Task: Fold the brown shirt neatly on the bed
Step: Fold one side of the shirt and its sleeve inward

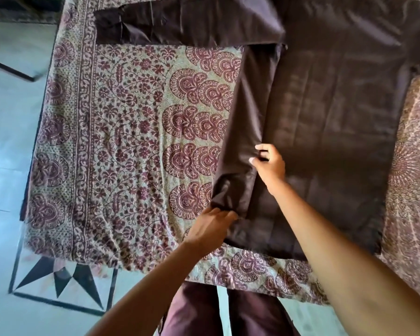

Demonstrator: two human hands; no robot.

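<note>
The brown shirt lies spread flat on the bed, its body filling the right half of the view. One sleeve stretches out to the left along the top. The shirt's left side panel is raised into a long fold. My left hand grips the lower corner of that fold near the hem. My right hand pinches the same fold's edge higher up, thumb and fingers closed on the cloth.
The bed wears a cream and maroon floral printed cover. Its left and near edges drop to a pale tiled floor with a dark star inlay. A dark furniture leg stands at far left. My legs touch the near bed edge.
</note>
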